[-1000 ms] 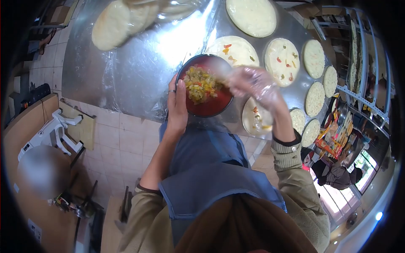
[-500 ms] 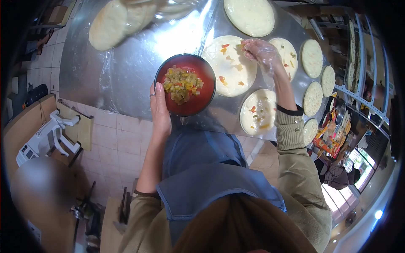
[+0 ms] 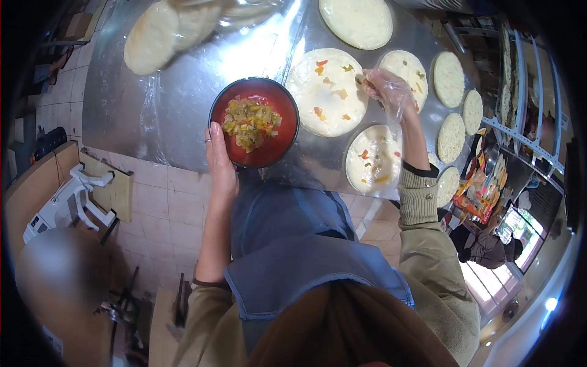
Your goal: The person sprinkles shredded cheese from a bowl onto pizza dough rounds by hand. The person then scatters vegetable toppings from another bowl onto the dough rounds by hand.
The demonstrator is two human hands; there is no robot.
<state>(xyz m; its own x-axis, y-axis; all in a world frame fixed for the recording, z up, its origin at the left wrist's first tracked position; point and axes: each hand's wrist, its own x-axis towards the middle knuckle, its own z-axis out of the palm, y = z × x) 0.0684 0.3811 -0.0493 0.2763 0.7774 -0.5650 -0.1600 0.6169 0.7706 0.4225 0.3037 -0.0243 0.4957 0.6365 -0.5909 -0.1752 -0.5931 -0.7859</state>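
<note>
My left hand (image 3: 221, 164) grips the rim of a red bowl with a dark edge (image 3: 285, 136), thumb on top. Chopped cooked peppers (image 3: 249, 125) lie in the bowl. In a clear plastic glove, my right hand (image 3: 389, 90) hovers at the right edge of a large white dough round (image 3: 321, 113) dotted with red, orange and green pieces. Its fingers are pinched together; whatever is between them is too small to make out. Nearer to me lies a smaller topped round (image 3: 361, 160), and another topped round (image 3: 400, 61) is partly behind the right hand.
A metal table (image 3: 183, 116) carries several more pale rounds, among them a plain one (image 3: 354, 24) at the back. Plastic-covered flatbreads (image 3: 153, 37) lie at the far left. Beyond the right edge stand metal shelving (image 3: 520, 144) and colourful packets (image 3: 474, 196).
My right hand has shifted right, and a green piece now shows on the large round where its fingertips were. The bowl in my left hand has moved slightly left.
</note>
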